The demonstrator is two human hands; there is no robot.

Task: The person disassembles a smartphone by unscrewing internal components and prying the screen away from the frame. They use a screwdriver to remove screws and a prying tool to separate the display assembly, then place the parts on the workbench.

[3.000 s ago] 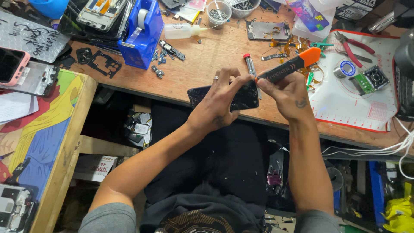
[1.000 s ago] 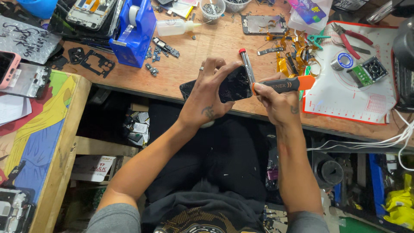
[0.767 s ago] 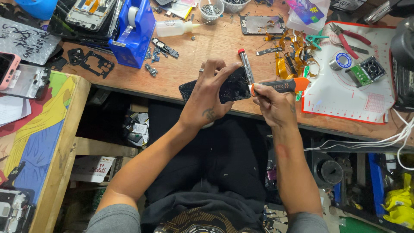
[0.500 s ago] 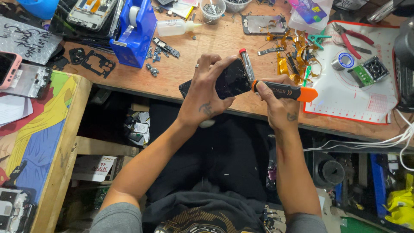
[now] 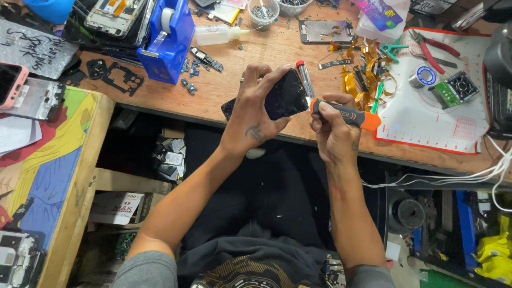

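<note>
My left hand (image 5: 256, 114) grips a black smartphone (image 5: 282, 97), holding it tilted above the front edge of the wooden workbench (image 5: 224, 98). My right hand (image 5: 333, 130) is closed around a tool with a black and orange handle (image 5: 349, 114). The tool's tip meets the phone's right edge. A red-and-grey pen-like tool (image 5: 305, 77) lies on the bench just behind the phone.
On the bench are a blue tape dispenser (image 5: 168, 40), a white squeeze bottle (image 5: 216, 34), loose phone parts, orange flex cables (image 5: 357, 74), red pliers (image 5: 434, 48) and a white mat (image 5: 442, 106). A painted side table (image 5: 48, 154) with phones stands at left.
The phone has been raised and tilted in my left hand. My right hand turned the tool from pointing up-right to lying across, with its tip now at the phone's right edge.
</note>
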